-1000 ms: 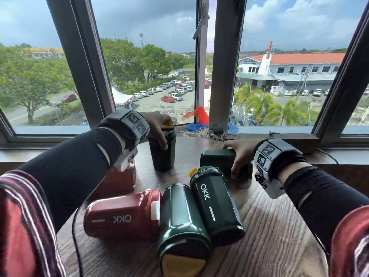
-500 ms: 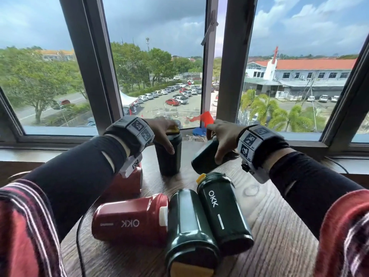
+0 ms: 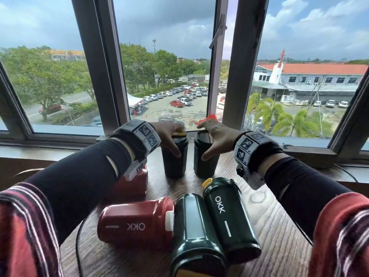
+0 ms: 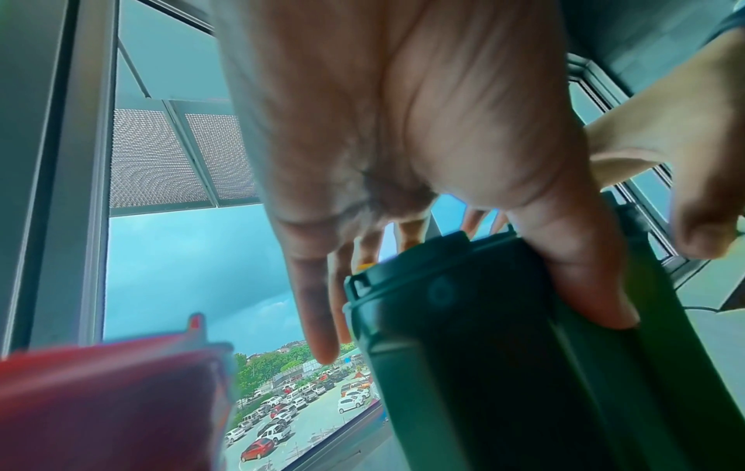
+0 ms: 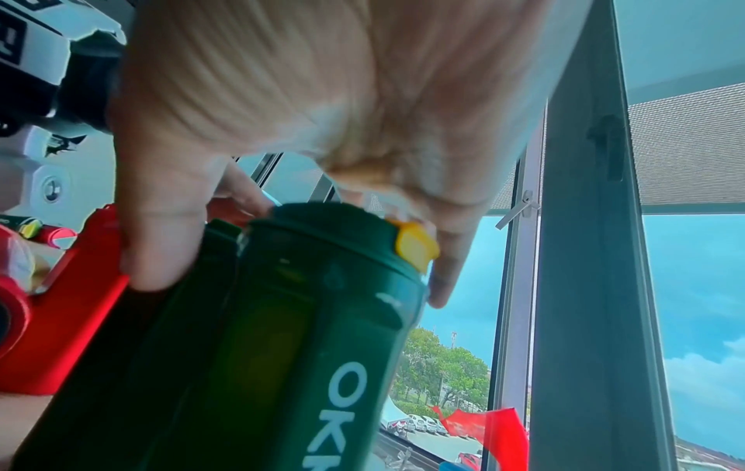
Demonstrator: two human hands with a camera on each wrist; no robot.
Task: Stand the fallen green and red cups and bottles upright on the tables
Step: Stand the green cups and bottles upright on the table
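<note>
Two dark green cups stand upright side by side near the window. My left hand grips the left green cup from above, thumb down its side; the left wrist view shows the hand over the cup. My right hand holds the right green cup round its top. In the right wrist view its fingers wrap the yellow-tabbed lid of that cup. A red bottle and two green bottles lie on their sides in front.
A red cup stands partly hidden behind my left forearm. The round wooden table ends at a window sill. A black cable runs along the table's left edge.
My right hand lifted the fallen green cup off the table, tipped it up and set it upright beside the left cup. My left hand stayed on its cup.
</note>
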